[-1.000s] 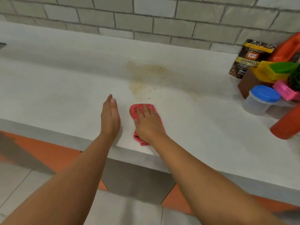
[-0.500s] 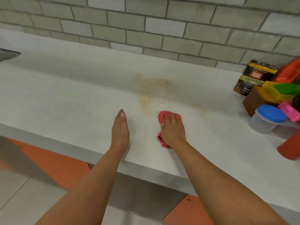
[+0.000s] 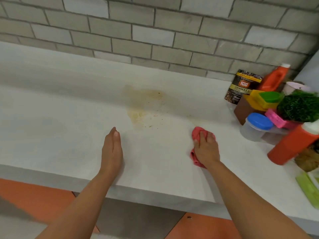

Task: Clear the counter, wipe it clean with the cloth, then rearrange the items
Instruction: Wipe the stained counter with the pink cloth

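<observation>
My right hand [image 3: 206, 149] presses flat on a crumpled pink cloth [image 3: 198, 132] on the white counter [image 3: 69, 128], right of centre. My left hand [image 3: 112, 150] rests on its edge on the counter, fingers straight together, holding nothing. A yellowish stain with dark crumbs [image 3: 144, 107] marks the counter between and beyond the hands. The moved items stand bunched at the right end: a dark granules pouch [image 3: 241, 87], an orange bottle [image 3: 274, 78], a yellow box with a green lid [image 3: 264, 100], a blue-lidded clear tub [image 3: 257, 126] and a red bottle [image 3: 291, 144].
A grey brick wall [image 3: 155, 31] backs the counter. At the right there are also a green plant [image 3: 300, 107], a pink item [image 3: 276, 119], a brown block [image 3: 243, 109] and a light green object [image 3: 309, 188] near the front edge. Orange and grey floor tiles lie below.
My right hand has slid the pink cloth to the right along the counter, away from my left hand and toward the bunched items. My left hand has stayed in place.
</observation>
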{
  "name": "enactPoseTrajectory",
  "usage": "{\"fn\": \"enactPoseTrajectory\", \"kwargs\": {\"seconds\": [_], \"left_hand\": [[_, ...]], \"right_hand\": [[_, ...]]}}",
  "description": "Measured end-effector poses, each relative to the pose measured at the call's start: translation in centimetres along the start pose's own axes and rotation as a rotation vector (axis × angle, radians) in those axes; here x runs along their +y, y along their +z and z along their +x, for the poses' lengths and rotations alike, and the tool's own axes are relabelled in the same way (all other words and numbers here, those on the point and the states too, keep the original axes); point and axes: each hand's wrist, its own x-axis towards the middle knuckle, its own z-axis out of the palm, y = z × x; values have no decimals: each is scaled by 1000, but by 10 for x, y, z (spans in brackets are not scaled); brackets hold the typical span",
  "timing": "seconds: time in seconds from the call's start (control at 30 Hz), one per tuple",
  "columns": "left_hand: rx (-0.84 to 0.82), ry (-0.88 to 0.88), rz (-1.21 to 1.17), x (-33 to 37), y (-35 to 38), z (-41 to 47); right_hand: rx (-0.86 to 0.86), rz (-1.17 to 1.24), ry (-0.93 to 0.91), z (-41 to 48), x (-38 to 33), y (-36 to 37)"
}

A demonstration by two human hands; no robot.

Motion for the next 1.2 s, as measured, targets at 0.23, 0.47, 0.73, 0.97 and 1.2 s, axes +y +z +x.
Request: {"fn": "enactPoseTrajectory", "kwargs": {"seconds": [0.23,0.47,0.73,0.97,1.2], "left_hand": [[16,61,232,4,19,15],[66,27,204,15,49,76],[97,14,176,0,61,109],[83,57,308,-3,65,113],[107,173,246,12,66,88]], "right_hand": [[-94,-43,-396,-29,-84,10],[-69,84,-337,-21,0,0],[38,11,73,117,6,8],[-41,121,-544,45,-21,11],[54,115,-208,41,7,-6]]}}
